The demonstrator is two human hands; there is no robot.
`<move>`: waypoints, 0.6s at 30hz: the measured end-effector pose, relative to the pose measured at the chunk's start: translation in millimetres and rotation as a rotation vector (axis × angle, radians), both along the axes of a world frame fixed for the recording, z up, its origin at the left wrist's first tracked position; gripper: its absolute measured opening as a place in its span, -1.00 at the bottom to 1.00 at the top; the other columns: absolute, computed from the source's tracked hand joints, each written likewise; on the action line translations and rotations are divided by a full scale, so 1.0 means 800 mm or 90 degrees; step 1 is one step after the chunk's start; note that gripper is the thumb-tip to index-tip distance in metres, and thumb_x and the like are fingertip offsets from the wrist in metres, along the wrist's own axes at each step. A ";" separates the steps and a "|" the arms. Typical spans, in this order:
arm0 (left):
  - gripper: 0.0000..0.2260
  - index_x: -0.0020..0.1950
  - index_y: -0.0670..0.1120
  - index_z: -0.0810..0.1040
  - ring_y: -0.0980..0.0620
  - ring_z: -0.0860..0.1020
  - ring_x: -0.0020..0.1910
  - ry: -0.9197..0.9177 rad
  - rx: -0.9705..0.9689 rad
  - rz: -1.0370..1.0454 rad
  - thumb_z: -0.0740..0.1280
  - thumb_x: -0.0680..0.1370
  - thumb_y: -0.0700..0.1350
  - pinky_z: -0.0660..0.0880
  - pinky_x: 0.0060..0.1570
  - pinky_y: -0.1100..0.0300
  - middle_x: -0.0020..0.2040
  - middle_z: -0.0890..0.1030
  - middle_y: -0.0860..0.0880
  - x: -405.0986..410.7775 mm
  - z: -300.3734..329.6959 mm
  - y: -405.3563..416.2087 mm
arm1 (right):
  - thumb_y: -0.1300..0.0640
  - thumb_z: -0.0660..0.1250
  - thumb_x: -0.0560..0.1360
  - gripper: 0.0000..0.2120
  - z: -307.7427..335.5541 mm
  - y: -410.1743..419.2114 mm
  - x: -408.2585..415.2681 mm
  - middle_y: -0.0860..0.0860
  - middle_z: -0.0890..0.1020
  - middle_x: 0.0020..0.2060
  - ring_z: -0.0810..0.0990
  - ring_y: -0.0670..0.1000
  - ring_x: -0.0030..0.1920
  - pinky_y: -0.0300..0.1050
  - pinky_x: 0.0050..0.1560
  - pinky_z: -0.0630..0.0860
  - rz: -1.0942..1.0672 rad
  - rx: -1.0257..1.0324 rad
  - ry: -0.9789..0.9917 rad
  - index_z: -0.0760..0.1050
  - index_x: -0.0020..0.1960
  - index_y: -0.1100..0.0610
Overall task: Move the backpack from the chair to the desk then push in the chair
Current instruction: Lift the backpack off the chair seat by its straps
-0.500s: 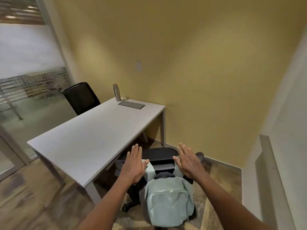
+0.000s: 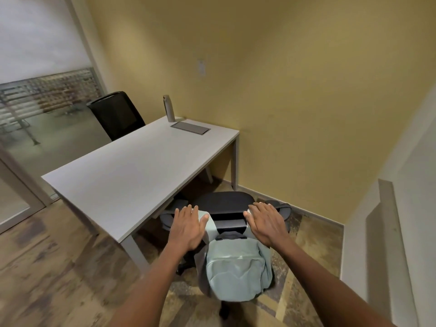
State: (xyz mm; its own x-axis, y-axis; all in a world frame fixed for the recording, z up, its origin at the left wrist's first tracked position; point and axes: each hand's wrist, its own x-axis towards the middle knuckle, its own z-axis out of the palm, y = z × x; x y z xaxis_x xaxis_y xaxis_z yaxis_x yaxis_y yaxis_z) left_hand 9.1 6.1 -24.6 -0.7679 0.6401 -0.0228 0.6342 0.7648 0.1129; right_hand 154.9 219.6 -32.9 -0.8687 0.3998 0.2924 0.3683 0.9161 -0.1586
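Head view: both hands are reaching over the backpack (image 2: 238, 267), which is hanging on the back of the chair (image 2: 224, 202) beside the desk (image 2: 132, 171). The left hand (image 2: 188, 226) and right hand (image 2: 266, 223) are lying flat with fingers spread, gripping nothing, each over a shoulder strap. A bottle (image 2: 169, 112) is standing on the desk's far end.

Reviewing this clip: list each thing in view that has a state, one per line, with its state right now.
backpack: hanging by its straps on the chair back, zipped shut, not yet lifted
chair: pulled out from the desk, not pushed in
desk: no backpack on it yet
bottle: upright, capped
second chair: upright at the desk's far side
left hand: open, over the left strap
right hand: open, over the right strap
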 end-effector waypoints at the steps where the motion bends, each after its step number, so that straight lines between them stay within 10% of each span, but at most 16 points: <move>1: -0.39 0.60 -0.12 0.16 -0.13 0.15 0.58 -0.004 -0.004 0.002 -0.18 0.67 0.20 -0.01 0.57 -0.12 0.58 0.23 -0.16 0.001 0.000 0.001 | -0.18 -0.13 0.64 -0.49 -0.001 0.000 0.000 -0.01 0.62 0.03 0.54 0.04 0.07 0.01 0.21 0.41 0.001 -0.004 -0.009 0.52 0.11 0.05; 18: -0.36 0.43 -0.17 0.45 -0.31 0.31 0.45 -0.155 -0.129 0.120 0.14 0.56 0.28 0.12 0.48 -0.22 0.45 0.40 -0.29 -0.030 0.037 0.052 | -0.29 -0.12 0.60 -0.40 0.006 -0.020 -0.003 0.02 0.48 0.36 0.36 0.05 0.40 0.13 0.51 0.13 -0.041 -0.087 -0.113 0.36 0.41 0.05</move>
State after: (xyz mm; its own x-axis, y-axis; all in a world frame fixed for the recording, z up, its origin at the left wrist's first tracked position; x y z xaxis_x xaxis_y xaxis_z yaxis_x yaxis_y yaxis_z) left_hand -15.2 47.4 5.0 -0.8285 0.4520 -0.3305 0.4534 0.8879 0.0777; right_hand 152.4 203.4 -28.0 -0.8733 0.4810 0.0774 0.4578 0.8646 -0.2070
